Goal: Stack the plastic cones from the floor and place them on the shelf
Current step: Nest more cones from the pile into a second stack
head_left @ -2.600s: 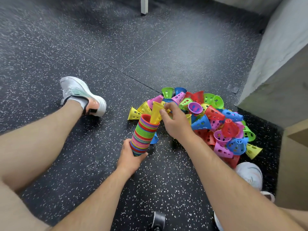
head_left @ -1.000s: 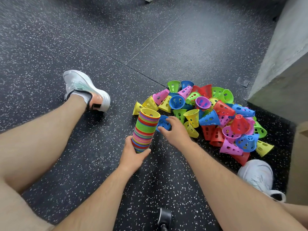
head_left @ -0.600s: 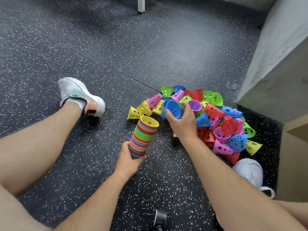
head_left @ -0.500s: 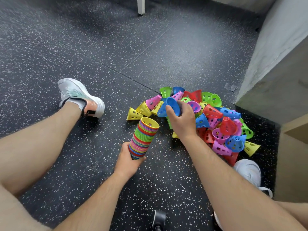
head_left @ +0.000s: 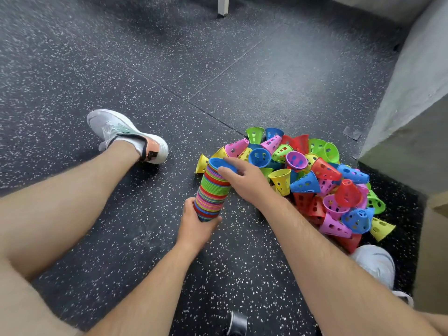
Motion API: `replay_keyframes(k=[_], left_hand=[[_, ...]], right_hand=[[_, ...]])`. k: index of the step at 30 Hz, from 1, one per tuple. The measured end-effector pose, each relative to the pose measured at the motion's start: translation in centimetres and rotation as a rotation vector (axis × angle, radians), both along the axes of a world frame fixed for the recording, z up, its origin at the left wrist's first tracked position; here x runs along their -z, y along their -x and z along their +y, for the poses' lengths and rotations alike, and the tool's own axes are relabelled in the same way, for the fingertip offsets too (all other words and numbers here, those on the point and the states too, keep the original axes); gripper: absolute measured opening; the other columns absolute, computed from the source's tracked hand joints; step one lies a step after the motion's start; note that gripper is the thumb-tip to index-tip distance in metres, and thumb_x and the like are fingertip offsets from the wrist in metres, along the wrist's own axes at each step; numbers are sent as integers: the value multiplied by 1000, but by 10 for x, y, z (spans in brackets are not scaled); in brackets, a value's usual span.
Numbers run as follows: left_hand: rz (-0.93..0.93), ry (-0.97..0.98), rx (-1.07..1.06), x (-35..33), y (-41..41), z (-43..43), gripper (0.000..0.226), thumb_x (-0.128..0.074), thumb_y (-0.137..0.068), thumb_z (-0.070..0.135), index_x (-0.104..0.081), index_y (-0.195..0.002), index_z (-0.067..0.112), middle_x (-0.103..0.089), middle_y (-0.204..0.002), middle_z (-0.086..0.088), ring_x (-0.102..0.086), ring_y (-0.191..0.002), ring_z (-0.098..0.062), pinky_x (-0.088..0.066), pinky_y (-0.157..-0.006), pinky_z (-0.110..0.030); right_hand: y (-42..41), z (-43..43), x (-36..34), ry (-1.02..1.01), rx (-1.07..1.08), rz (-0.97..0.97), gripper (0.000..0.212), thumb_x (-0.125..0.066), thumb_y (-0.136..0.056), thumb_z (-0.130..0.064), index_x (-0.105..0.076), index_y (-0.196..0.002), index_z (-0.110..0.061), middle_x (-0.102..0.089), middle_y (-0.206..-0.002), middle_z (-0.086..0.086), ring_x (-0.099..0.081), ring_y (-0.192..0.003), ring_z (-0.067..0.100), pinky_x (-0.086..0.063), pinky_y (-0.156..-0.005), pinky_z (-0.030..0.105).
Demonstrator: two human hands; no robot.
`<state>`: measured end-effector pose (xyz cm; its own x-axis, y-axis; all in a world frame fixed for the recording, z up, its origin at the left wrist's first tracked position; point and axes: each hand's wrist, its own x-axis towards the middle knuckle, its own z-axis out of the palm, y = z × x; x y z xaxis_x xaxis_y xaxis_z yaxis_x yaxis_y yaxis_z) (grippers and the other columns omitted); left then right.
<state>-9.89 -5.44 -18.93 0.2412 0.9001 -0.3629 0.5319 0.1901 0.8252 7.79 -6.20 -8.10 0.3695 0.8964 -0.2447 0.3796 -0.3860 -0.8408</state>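
A tall stack of nested cones (head_left: 212, 192) in many colours leans on the speckled floor, mouths up. My left hand (head_left: 197, 226) grips its lower end. A blue cone (head_left: 219, 164) sits as the top piece of the stack, and my right hand (head_left: 244, 180) holds its rim with thumb and fingers curled over it. To the right lies a loose pile of cones (head_left: 315, 178) in yellow, blue, pink, red, green and purple, tumbled in all directions.
My bare legs stretch out on the black rubber floor, left shoe (head_left: 126, 134) to the left of the stack, right shoe (head_left: 375, 263) by the pile's near edge. A grey concrete block (head_left: 412, 112) and a wooden edge (head_left: 434, 251) stand at the right. A white post foot (head_left: 223, 6) stands far back.
My right hand picked a blue cone from the pile, carried it left and set it onto the top of the stack, which showed a yellow rim before. My left hand kept its grip.
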Motion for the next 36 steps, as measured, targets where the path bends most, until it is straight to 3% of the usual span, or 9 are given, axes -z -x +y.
replay_keyframes(k=[6, 8, 10, 13, 16, 20, 24, 29, 36], left_hand=[[-73, 7, -116, -2, 4, 19, 60, -90, -76, 16, -45, -116, 23, -64, -104, 5, -64, -94, -14, -46, -76, -26], [-70, 12, -160, 0, 8, 27, 59, -90, -77, 17, -44, -114, 25, -63, -104, 4, -63, -91, -12, -44, -76, -25], [-66, 30, -203, 1, 11, 33, 60, -90, -77, 21, -44, -115, 26, -63, -102, 7, -61, -88, -3, -43, -77, -25], [-53, 61, -229, 2, 11, 40, 60, -89, -78, 25, -43, -117, 29, -62, -101, 12, -60, -86, 0, -41, -81, -26], [-41, 64, -223, 5, 9, 46, 59, -87, -78, 25, -43, -116, 31, -64, -104, 10, -63, -90, -9, -42, -83, -27], [-18, 68, -198, 3, 5, 54, 62, -89, -76, 25, -42, -116, 34, -62, -104, 14, -63, -94, -11, -42, -84, -26], [-15, 84, -186, -1, 1, 62, 60, -89, -75, 25, -44, -113, 33, -64, -103, 14, -62, -91, 1, -43, -82, -26], [13, 73, -189, -3, -5, 71, 60, -89, -71, 29, -45, -111, 35, -67, -107, 6, -67, -92, -14, -54, -85, -36], [36, 35, -107, 1, -16, 64, 67, -90, -72, 32, -43, -119, 37, -62, -113, 9, -64, -105, -20, -50, -93, -37]], right_hand=[[-4, 59, 8, -109, 24, 69, 38, -48, -103, -40, -61, -135, -23, -63, -133, -9, -55, -124, 5, -39, -110, 29], [-9, 86, 18, -99, -20, -113, 33, -45, -105, -27, -60, -134, -21, -63, -133, -3, -55, -124, 11, -40, -108, 28], [-13, 110, 36, -6, -237, -431, 37, -46, -102, -16, -58, -137, -21, -58, -139, 3, -50, -131, 20, -38, -109, 32], [-13, 137, 68, 158, -560, -785, 45, -53, -99, -23, -51, -144, -26, -46, -149, 7, -37, -140, 31, -34, -114, 40], [-4, 152, 88, 209, -717, -913, 59, -56, -96, -36, -39, -151, -23, -35, -156, 4, -28, -146, 30, -29, -118, 41], [1, 159, 94, 218, -681, -1023, 54, -51, -97, -38, -46, -146, -16, -50, -144, 7, -40, -135, 27, -30, -113, 37], [-11, 158, 86, 220, -630, -982, 42, -54, -96, -33, -56, -135, -17, -56, -131, 8, -48, -125, 29, -37, -105, 39], [-40, 146, 50, 44, -421, -662, 22, -49, -100, -18, -61, -118, -17, -59, -119, 9, -53, -113, 31, -42, -89, 37], [-82, 126, -10, -107, -51, -348, 15, -45, -104, -17, -54, -101, -28, -59, -111, 4, -56, -89, 22, -37, -68, 31]])
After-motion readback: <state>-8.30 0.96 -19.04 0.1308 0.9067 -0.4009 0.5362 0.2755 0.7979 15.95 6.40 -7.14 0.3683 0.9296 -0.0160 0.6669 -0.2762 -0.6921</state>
